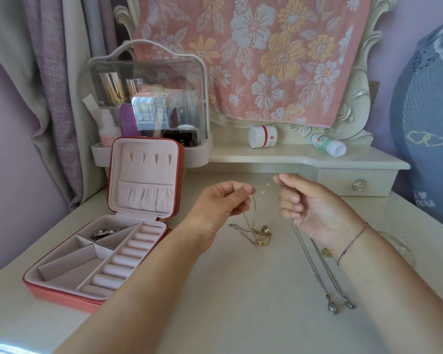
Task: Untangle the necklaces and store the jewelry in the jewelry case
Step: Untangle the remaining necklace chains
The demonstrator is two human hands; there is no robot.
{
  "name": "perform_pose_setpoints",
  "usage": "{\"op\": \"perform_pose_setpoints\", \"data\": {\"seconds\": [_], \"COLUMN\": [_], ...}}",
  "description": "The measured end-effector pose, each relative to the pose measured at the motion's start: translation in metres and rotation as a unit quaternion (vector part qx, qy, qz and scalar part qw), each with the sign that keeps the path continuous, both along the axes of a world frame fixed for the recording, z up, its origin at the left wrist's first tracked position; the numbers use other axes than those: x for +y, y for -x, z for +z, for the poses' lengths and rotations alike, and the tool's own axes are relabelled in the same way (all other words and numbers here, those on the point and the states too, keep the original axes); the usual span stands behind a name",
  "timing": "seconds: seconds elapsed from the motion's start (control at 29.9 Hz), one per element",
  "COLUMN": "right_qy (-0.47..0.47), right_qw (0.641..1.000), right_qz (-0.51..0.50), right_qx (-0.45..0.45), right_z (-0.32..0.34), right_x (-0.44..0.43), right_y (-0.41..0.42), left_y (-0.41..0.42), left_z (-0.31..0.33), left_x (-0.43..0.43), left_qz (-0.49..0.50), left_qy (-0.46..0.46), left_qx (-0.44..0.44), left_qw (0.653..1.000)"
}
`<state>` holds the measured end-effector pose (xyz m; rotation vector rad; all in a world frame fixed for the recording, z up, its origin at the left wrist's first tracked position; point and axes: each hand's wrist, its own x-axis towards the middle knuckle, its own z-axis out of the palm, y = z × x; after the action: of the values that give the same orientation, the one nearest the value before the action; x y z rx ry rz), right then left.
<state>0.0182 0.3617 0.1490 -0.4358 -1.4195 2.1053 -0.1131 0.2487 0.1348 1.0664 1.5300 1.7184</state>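
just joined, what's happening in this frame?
The left hand and right hand each pinch a thin strand of the tangled gold necklaces, lifted above the table; the knotted pendants appear to rest on it. Two silver necklaces lie apart on the right. The jewelry case stands open on the left, a silver piece in one back compartment.

The dressing table (241, 290) is lit softly by daylight, with faint shadows cast. A window is reflected in the clear cosmetics case (149, 111). Edges are bowed by wide-angle distortion; fine detail is slightly soft.
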Motion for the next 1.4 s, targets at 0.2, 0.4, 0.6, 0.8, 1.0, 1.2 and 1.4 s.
{"op": "perform_pose_setpoints", "data": {"seconds": [0.2,0.4,0.6,0.8,1.0,1.2,1.4], "right_qy": [0.083,0.056,0.028,-0.027,-0.059,-0.102,-0.284], "right_qw": [0.995,0.996,0.998,0.990,0.976,0.965,0.910], "right_qz": [0.042,0.018,-0.043,-0.097,-0.050,0.009,0.027], "right_qx": [0.047,0.065,0.043,-0.096,-0.204,-0.242,-0.300], "right_z": [0.000,-0.001,-0.002,-0.010,-0.012,-0.013,-0.017], "right_x": [0.006,0.009,0.010,0.012,0.004,-0.008,-0.011], "right_y": [-0.003,-0.003,-0.003,0.001,0.001,0.003,0.004], "left_y": [0.007,0.006,0.005,0.014,0.015,0.011,0.005], "left_z": [0.008,0.015,0.019,0.016,0.019,0.024,0.026], "left_x": [-0.005,-0.013,-0.018,-0.018,-0.022,-0.026,-0.026], "left_qz": [0.056,0.030,0.009,-0.036,-0.072,-0.206,-0.285], "left_qy": [-0.032,-0.034,-0.065,-0.102,-0.128,-0.160,-0.177], "left_qx": [-0.018,-0.020,-0.035,-0.042,0.009,0.001,-0.032], "left_qw": [0.998,0.999,0.997,0.993,0.989,0.965,0.942]}}
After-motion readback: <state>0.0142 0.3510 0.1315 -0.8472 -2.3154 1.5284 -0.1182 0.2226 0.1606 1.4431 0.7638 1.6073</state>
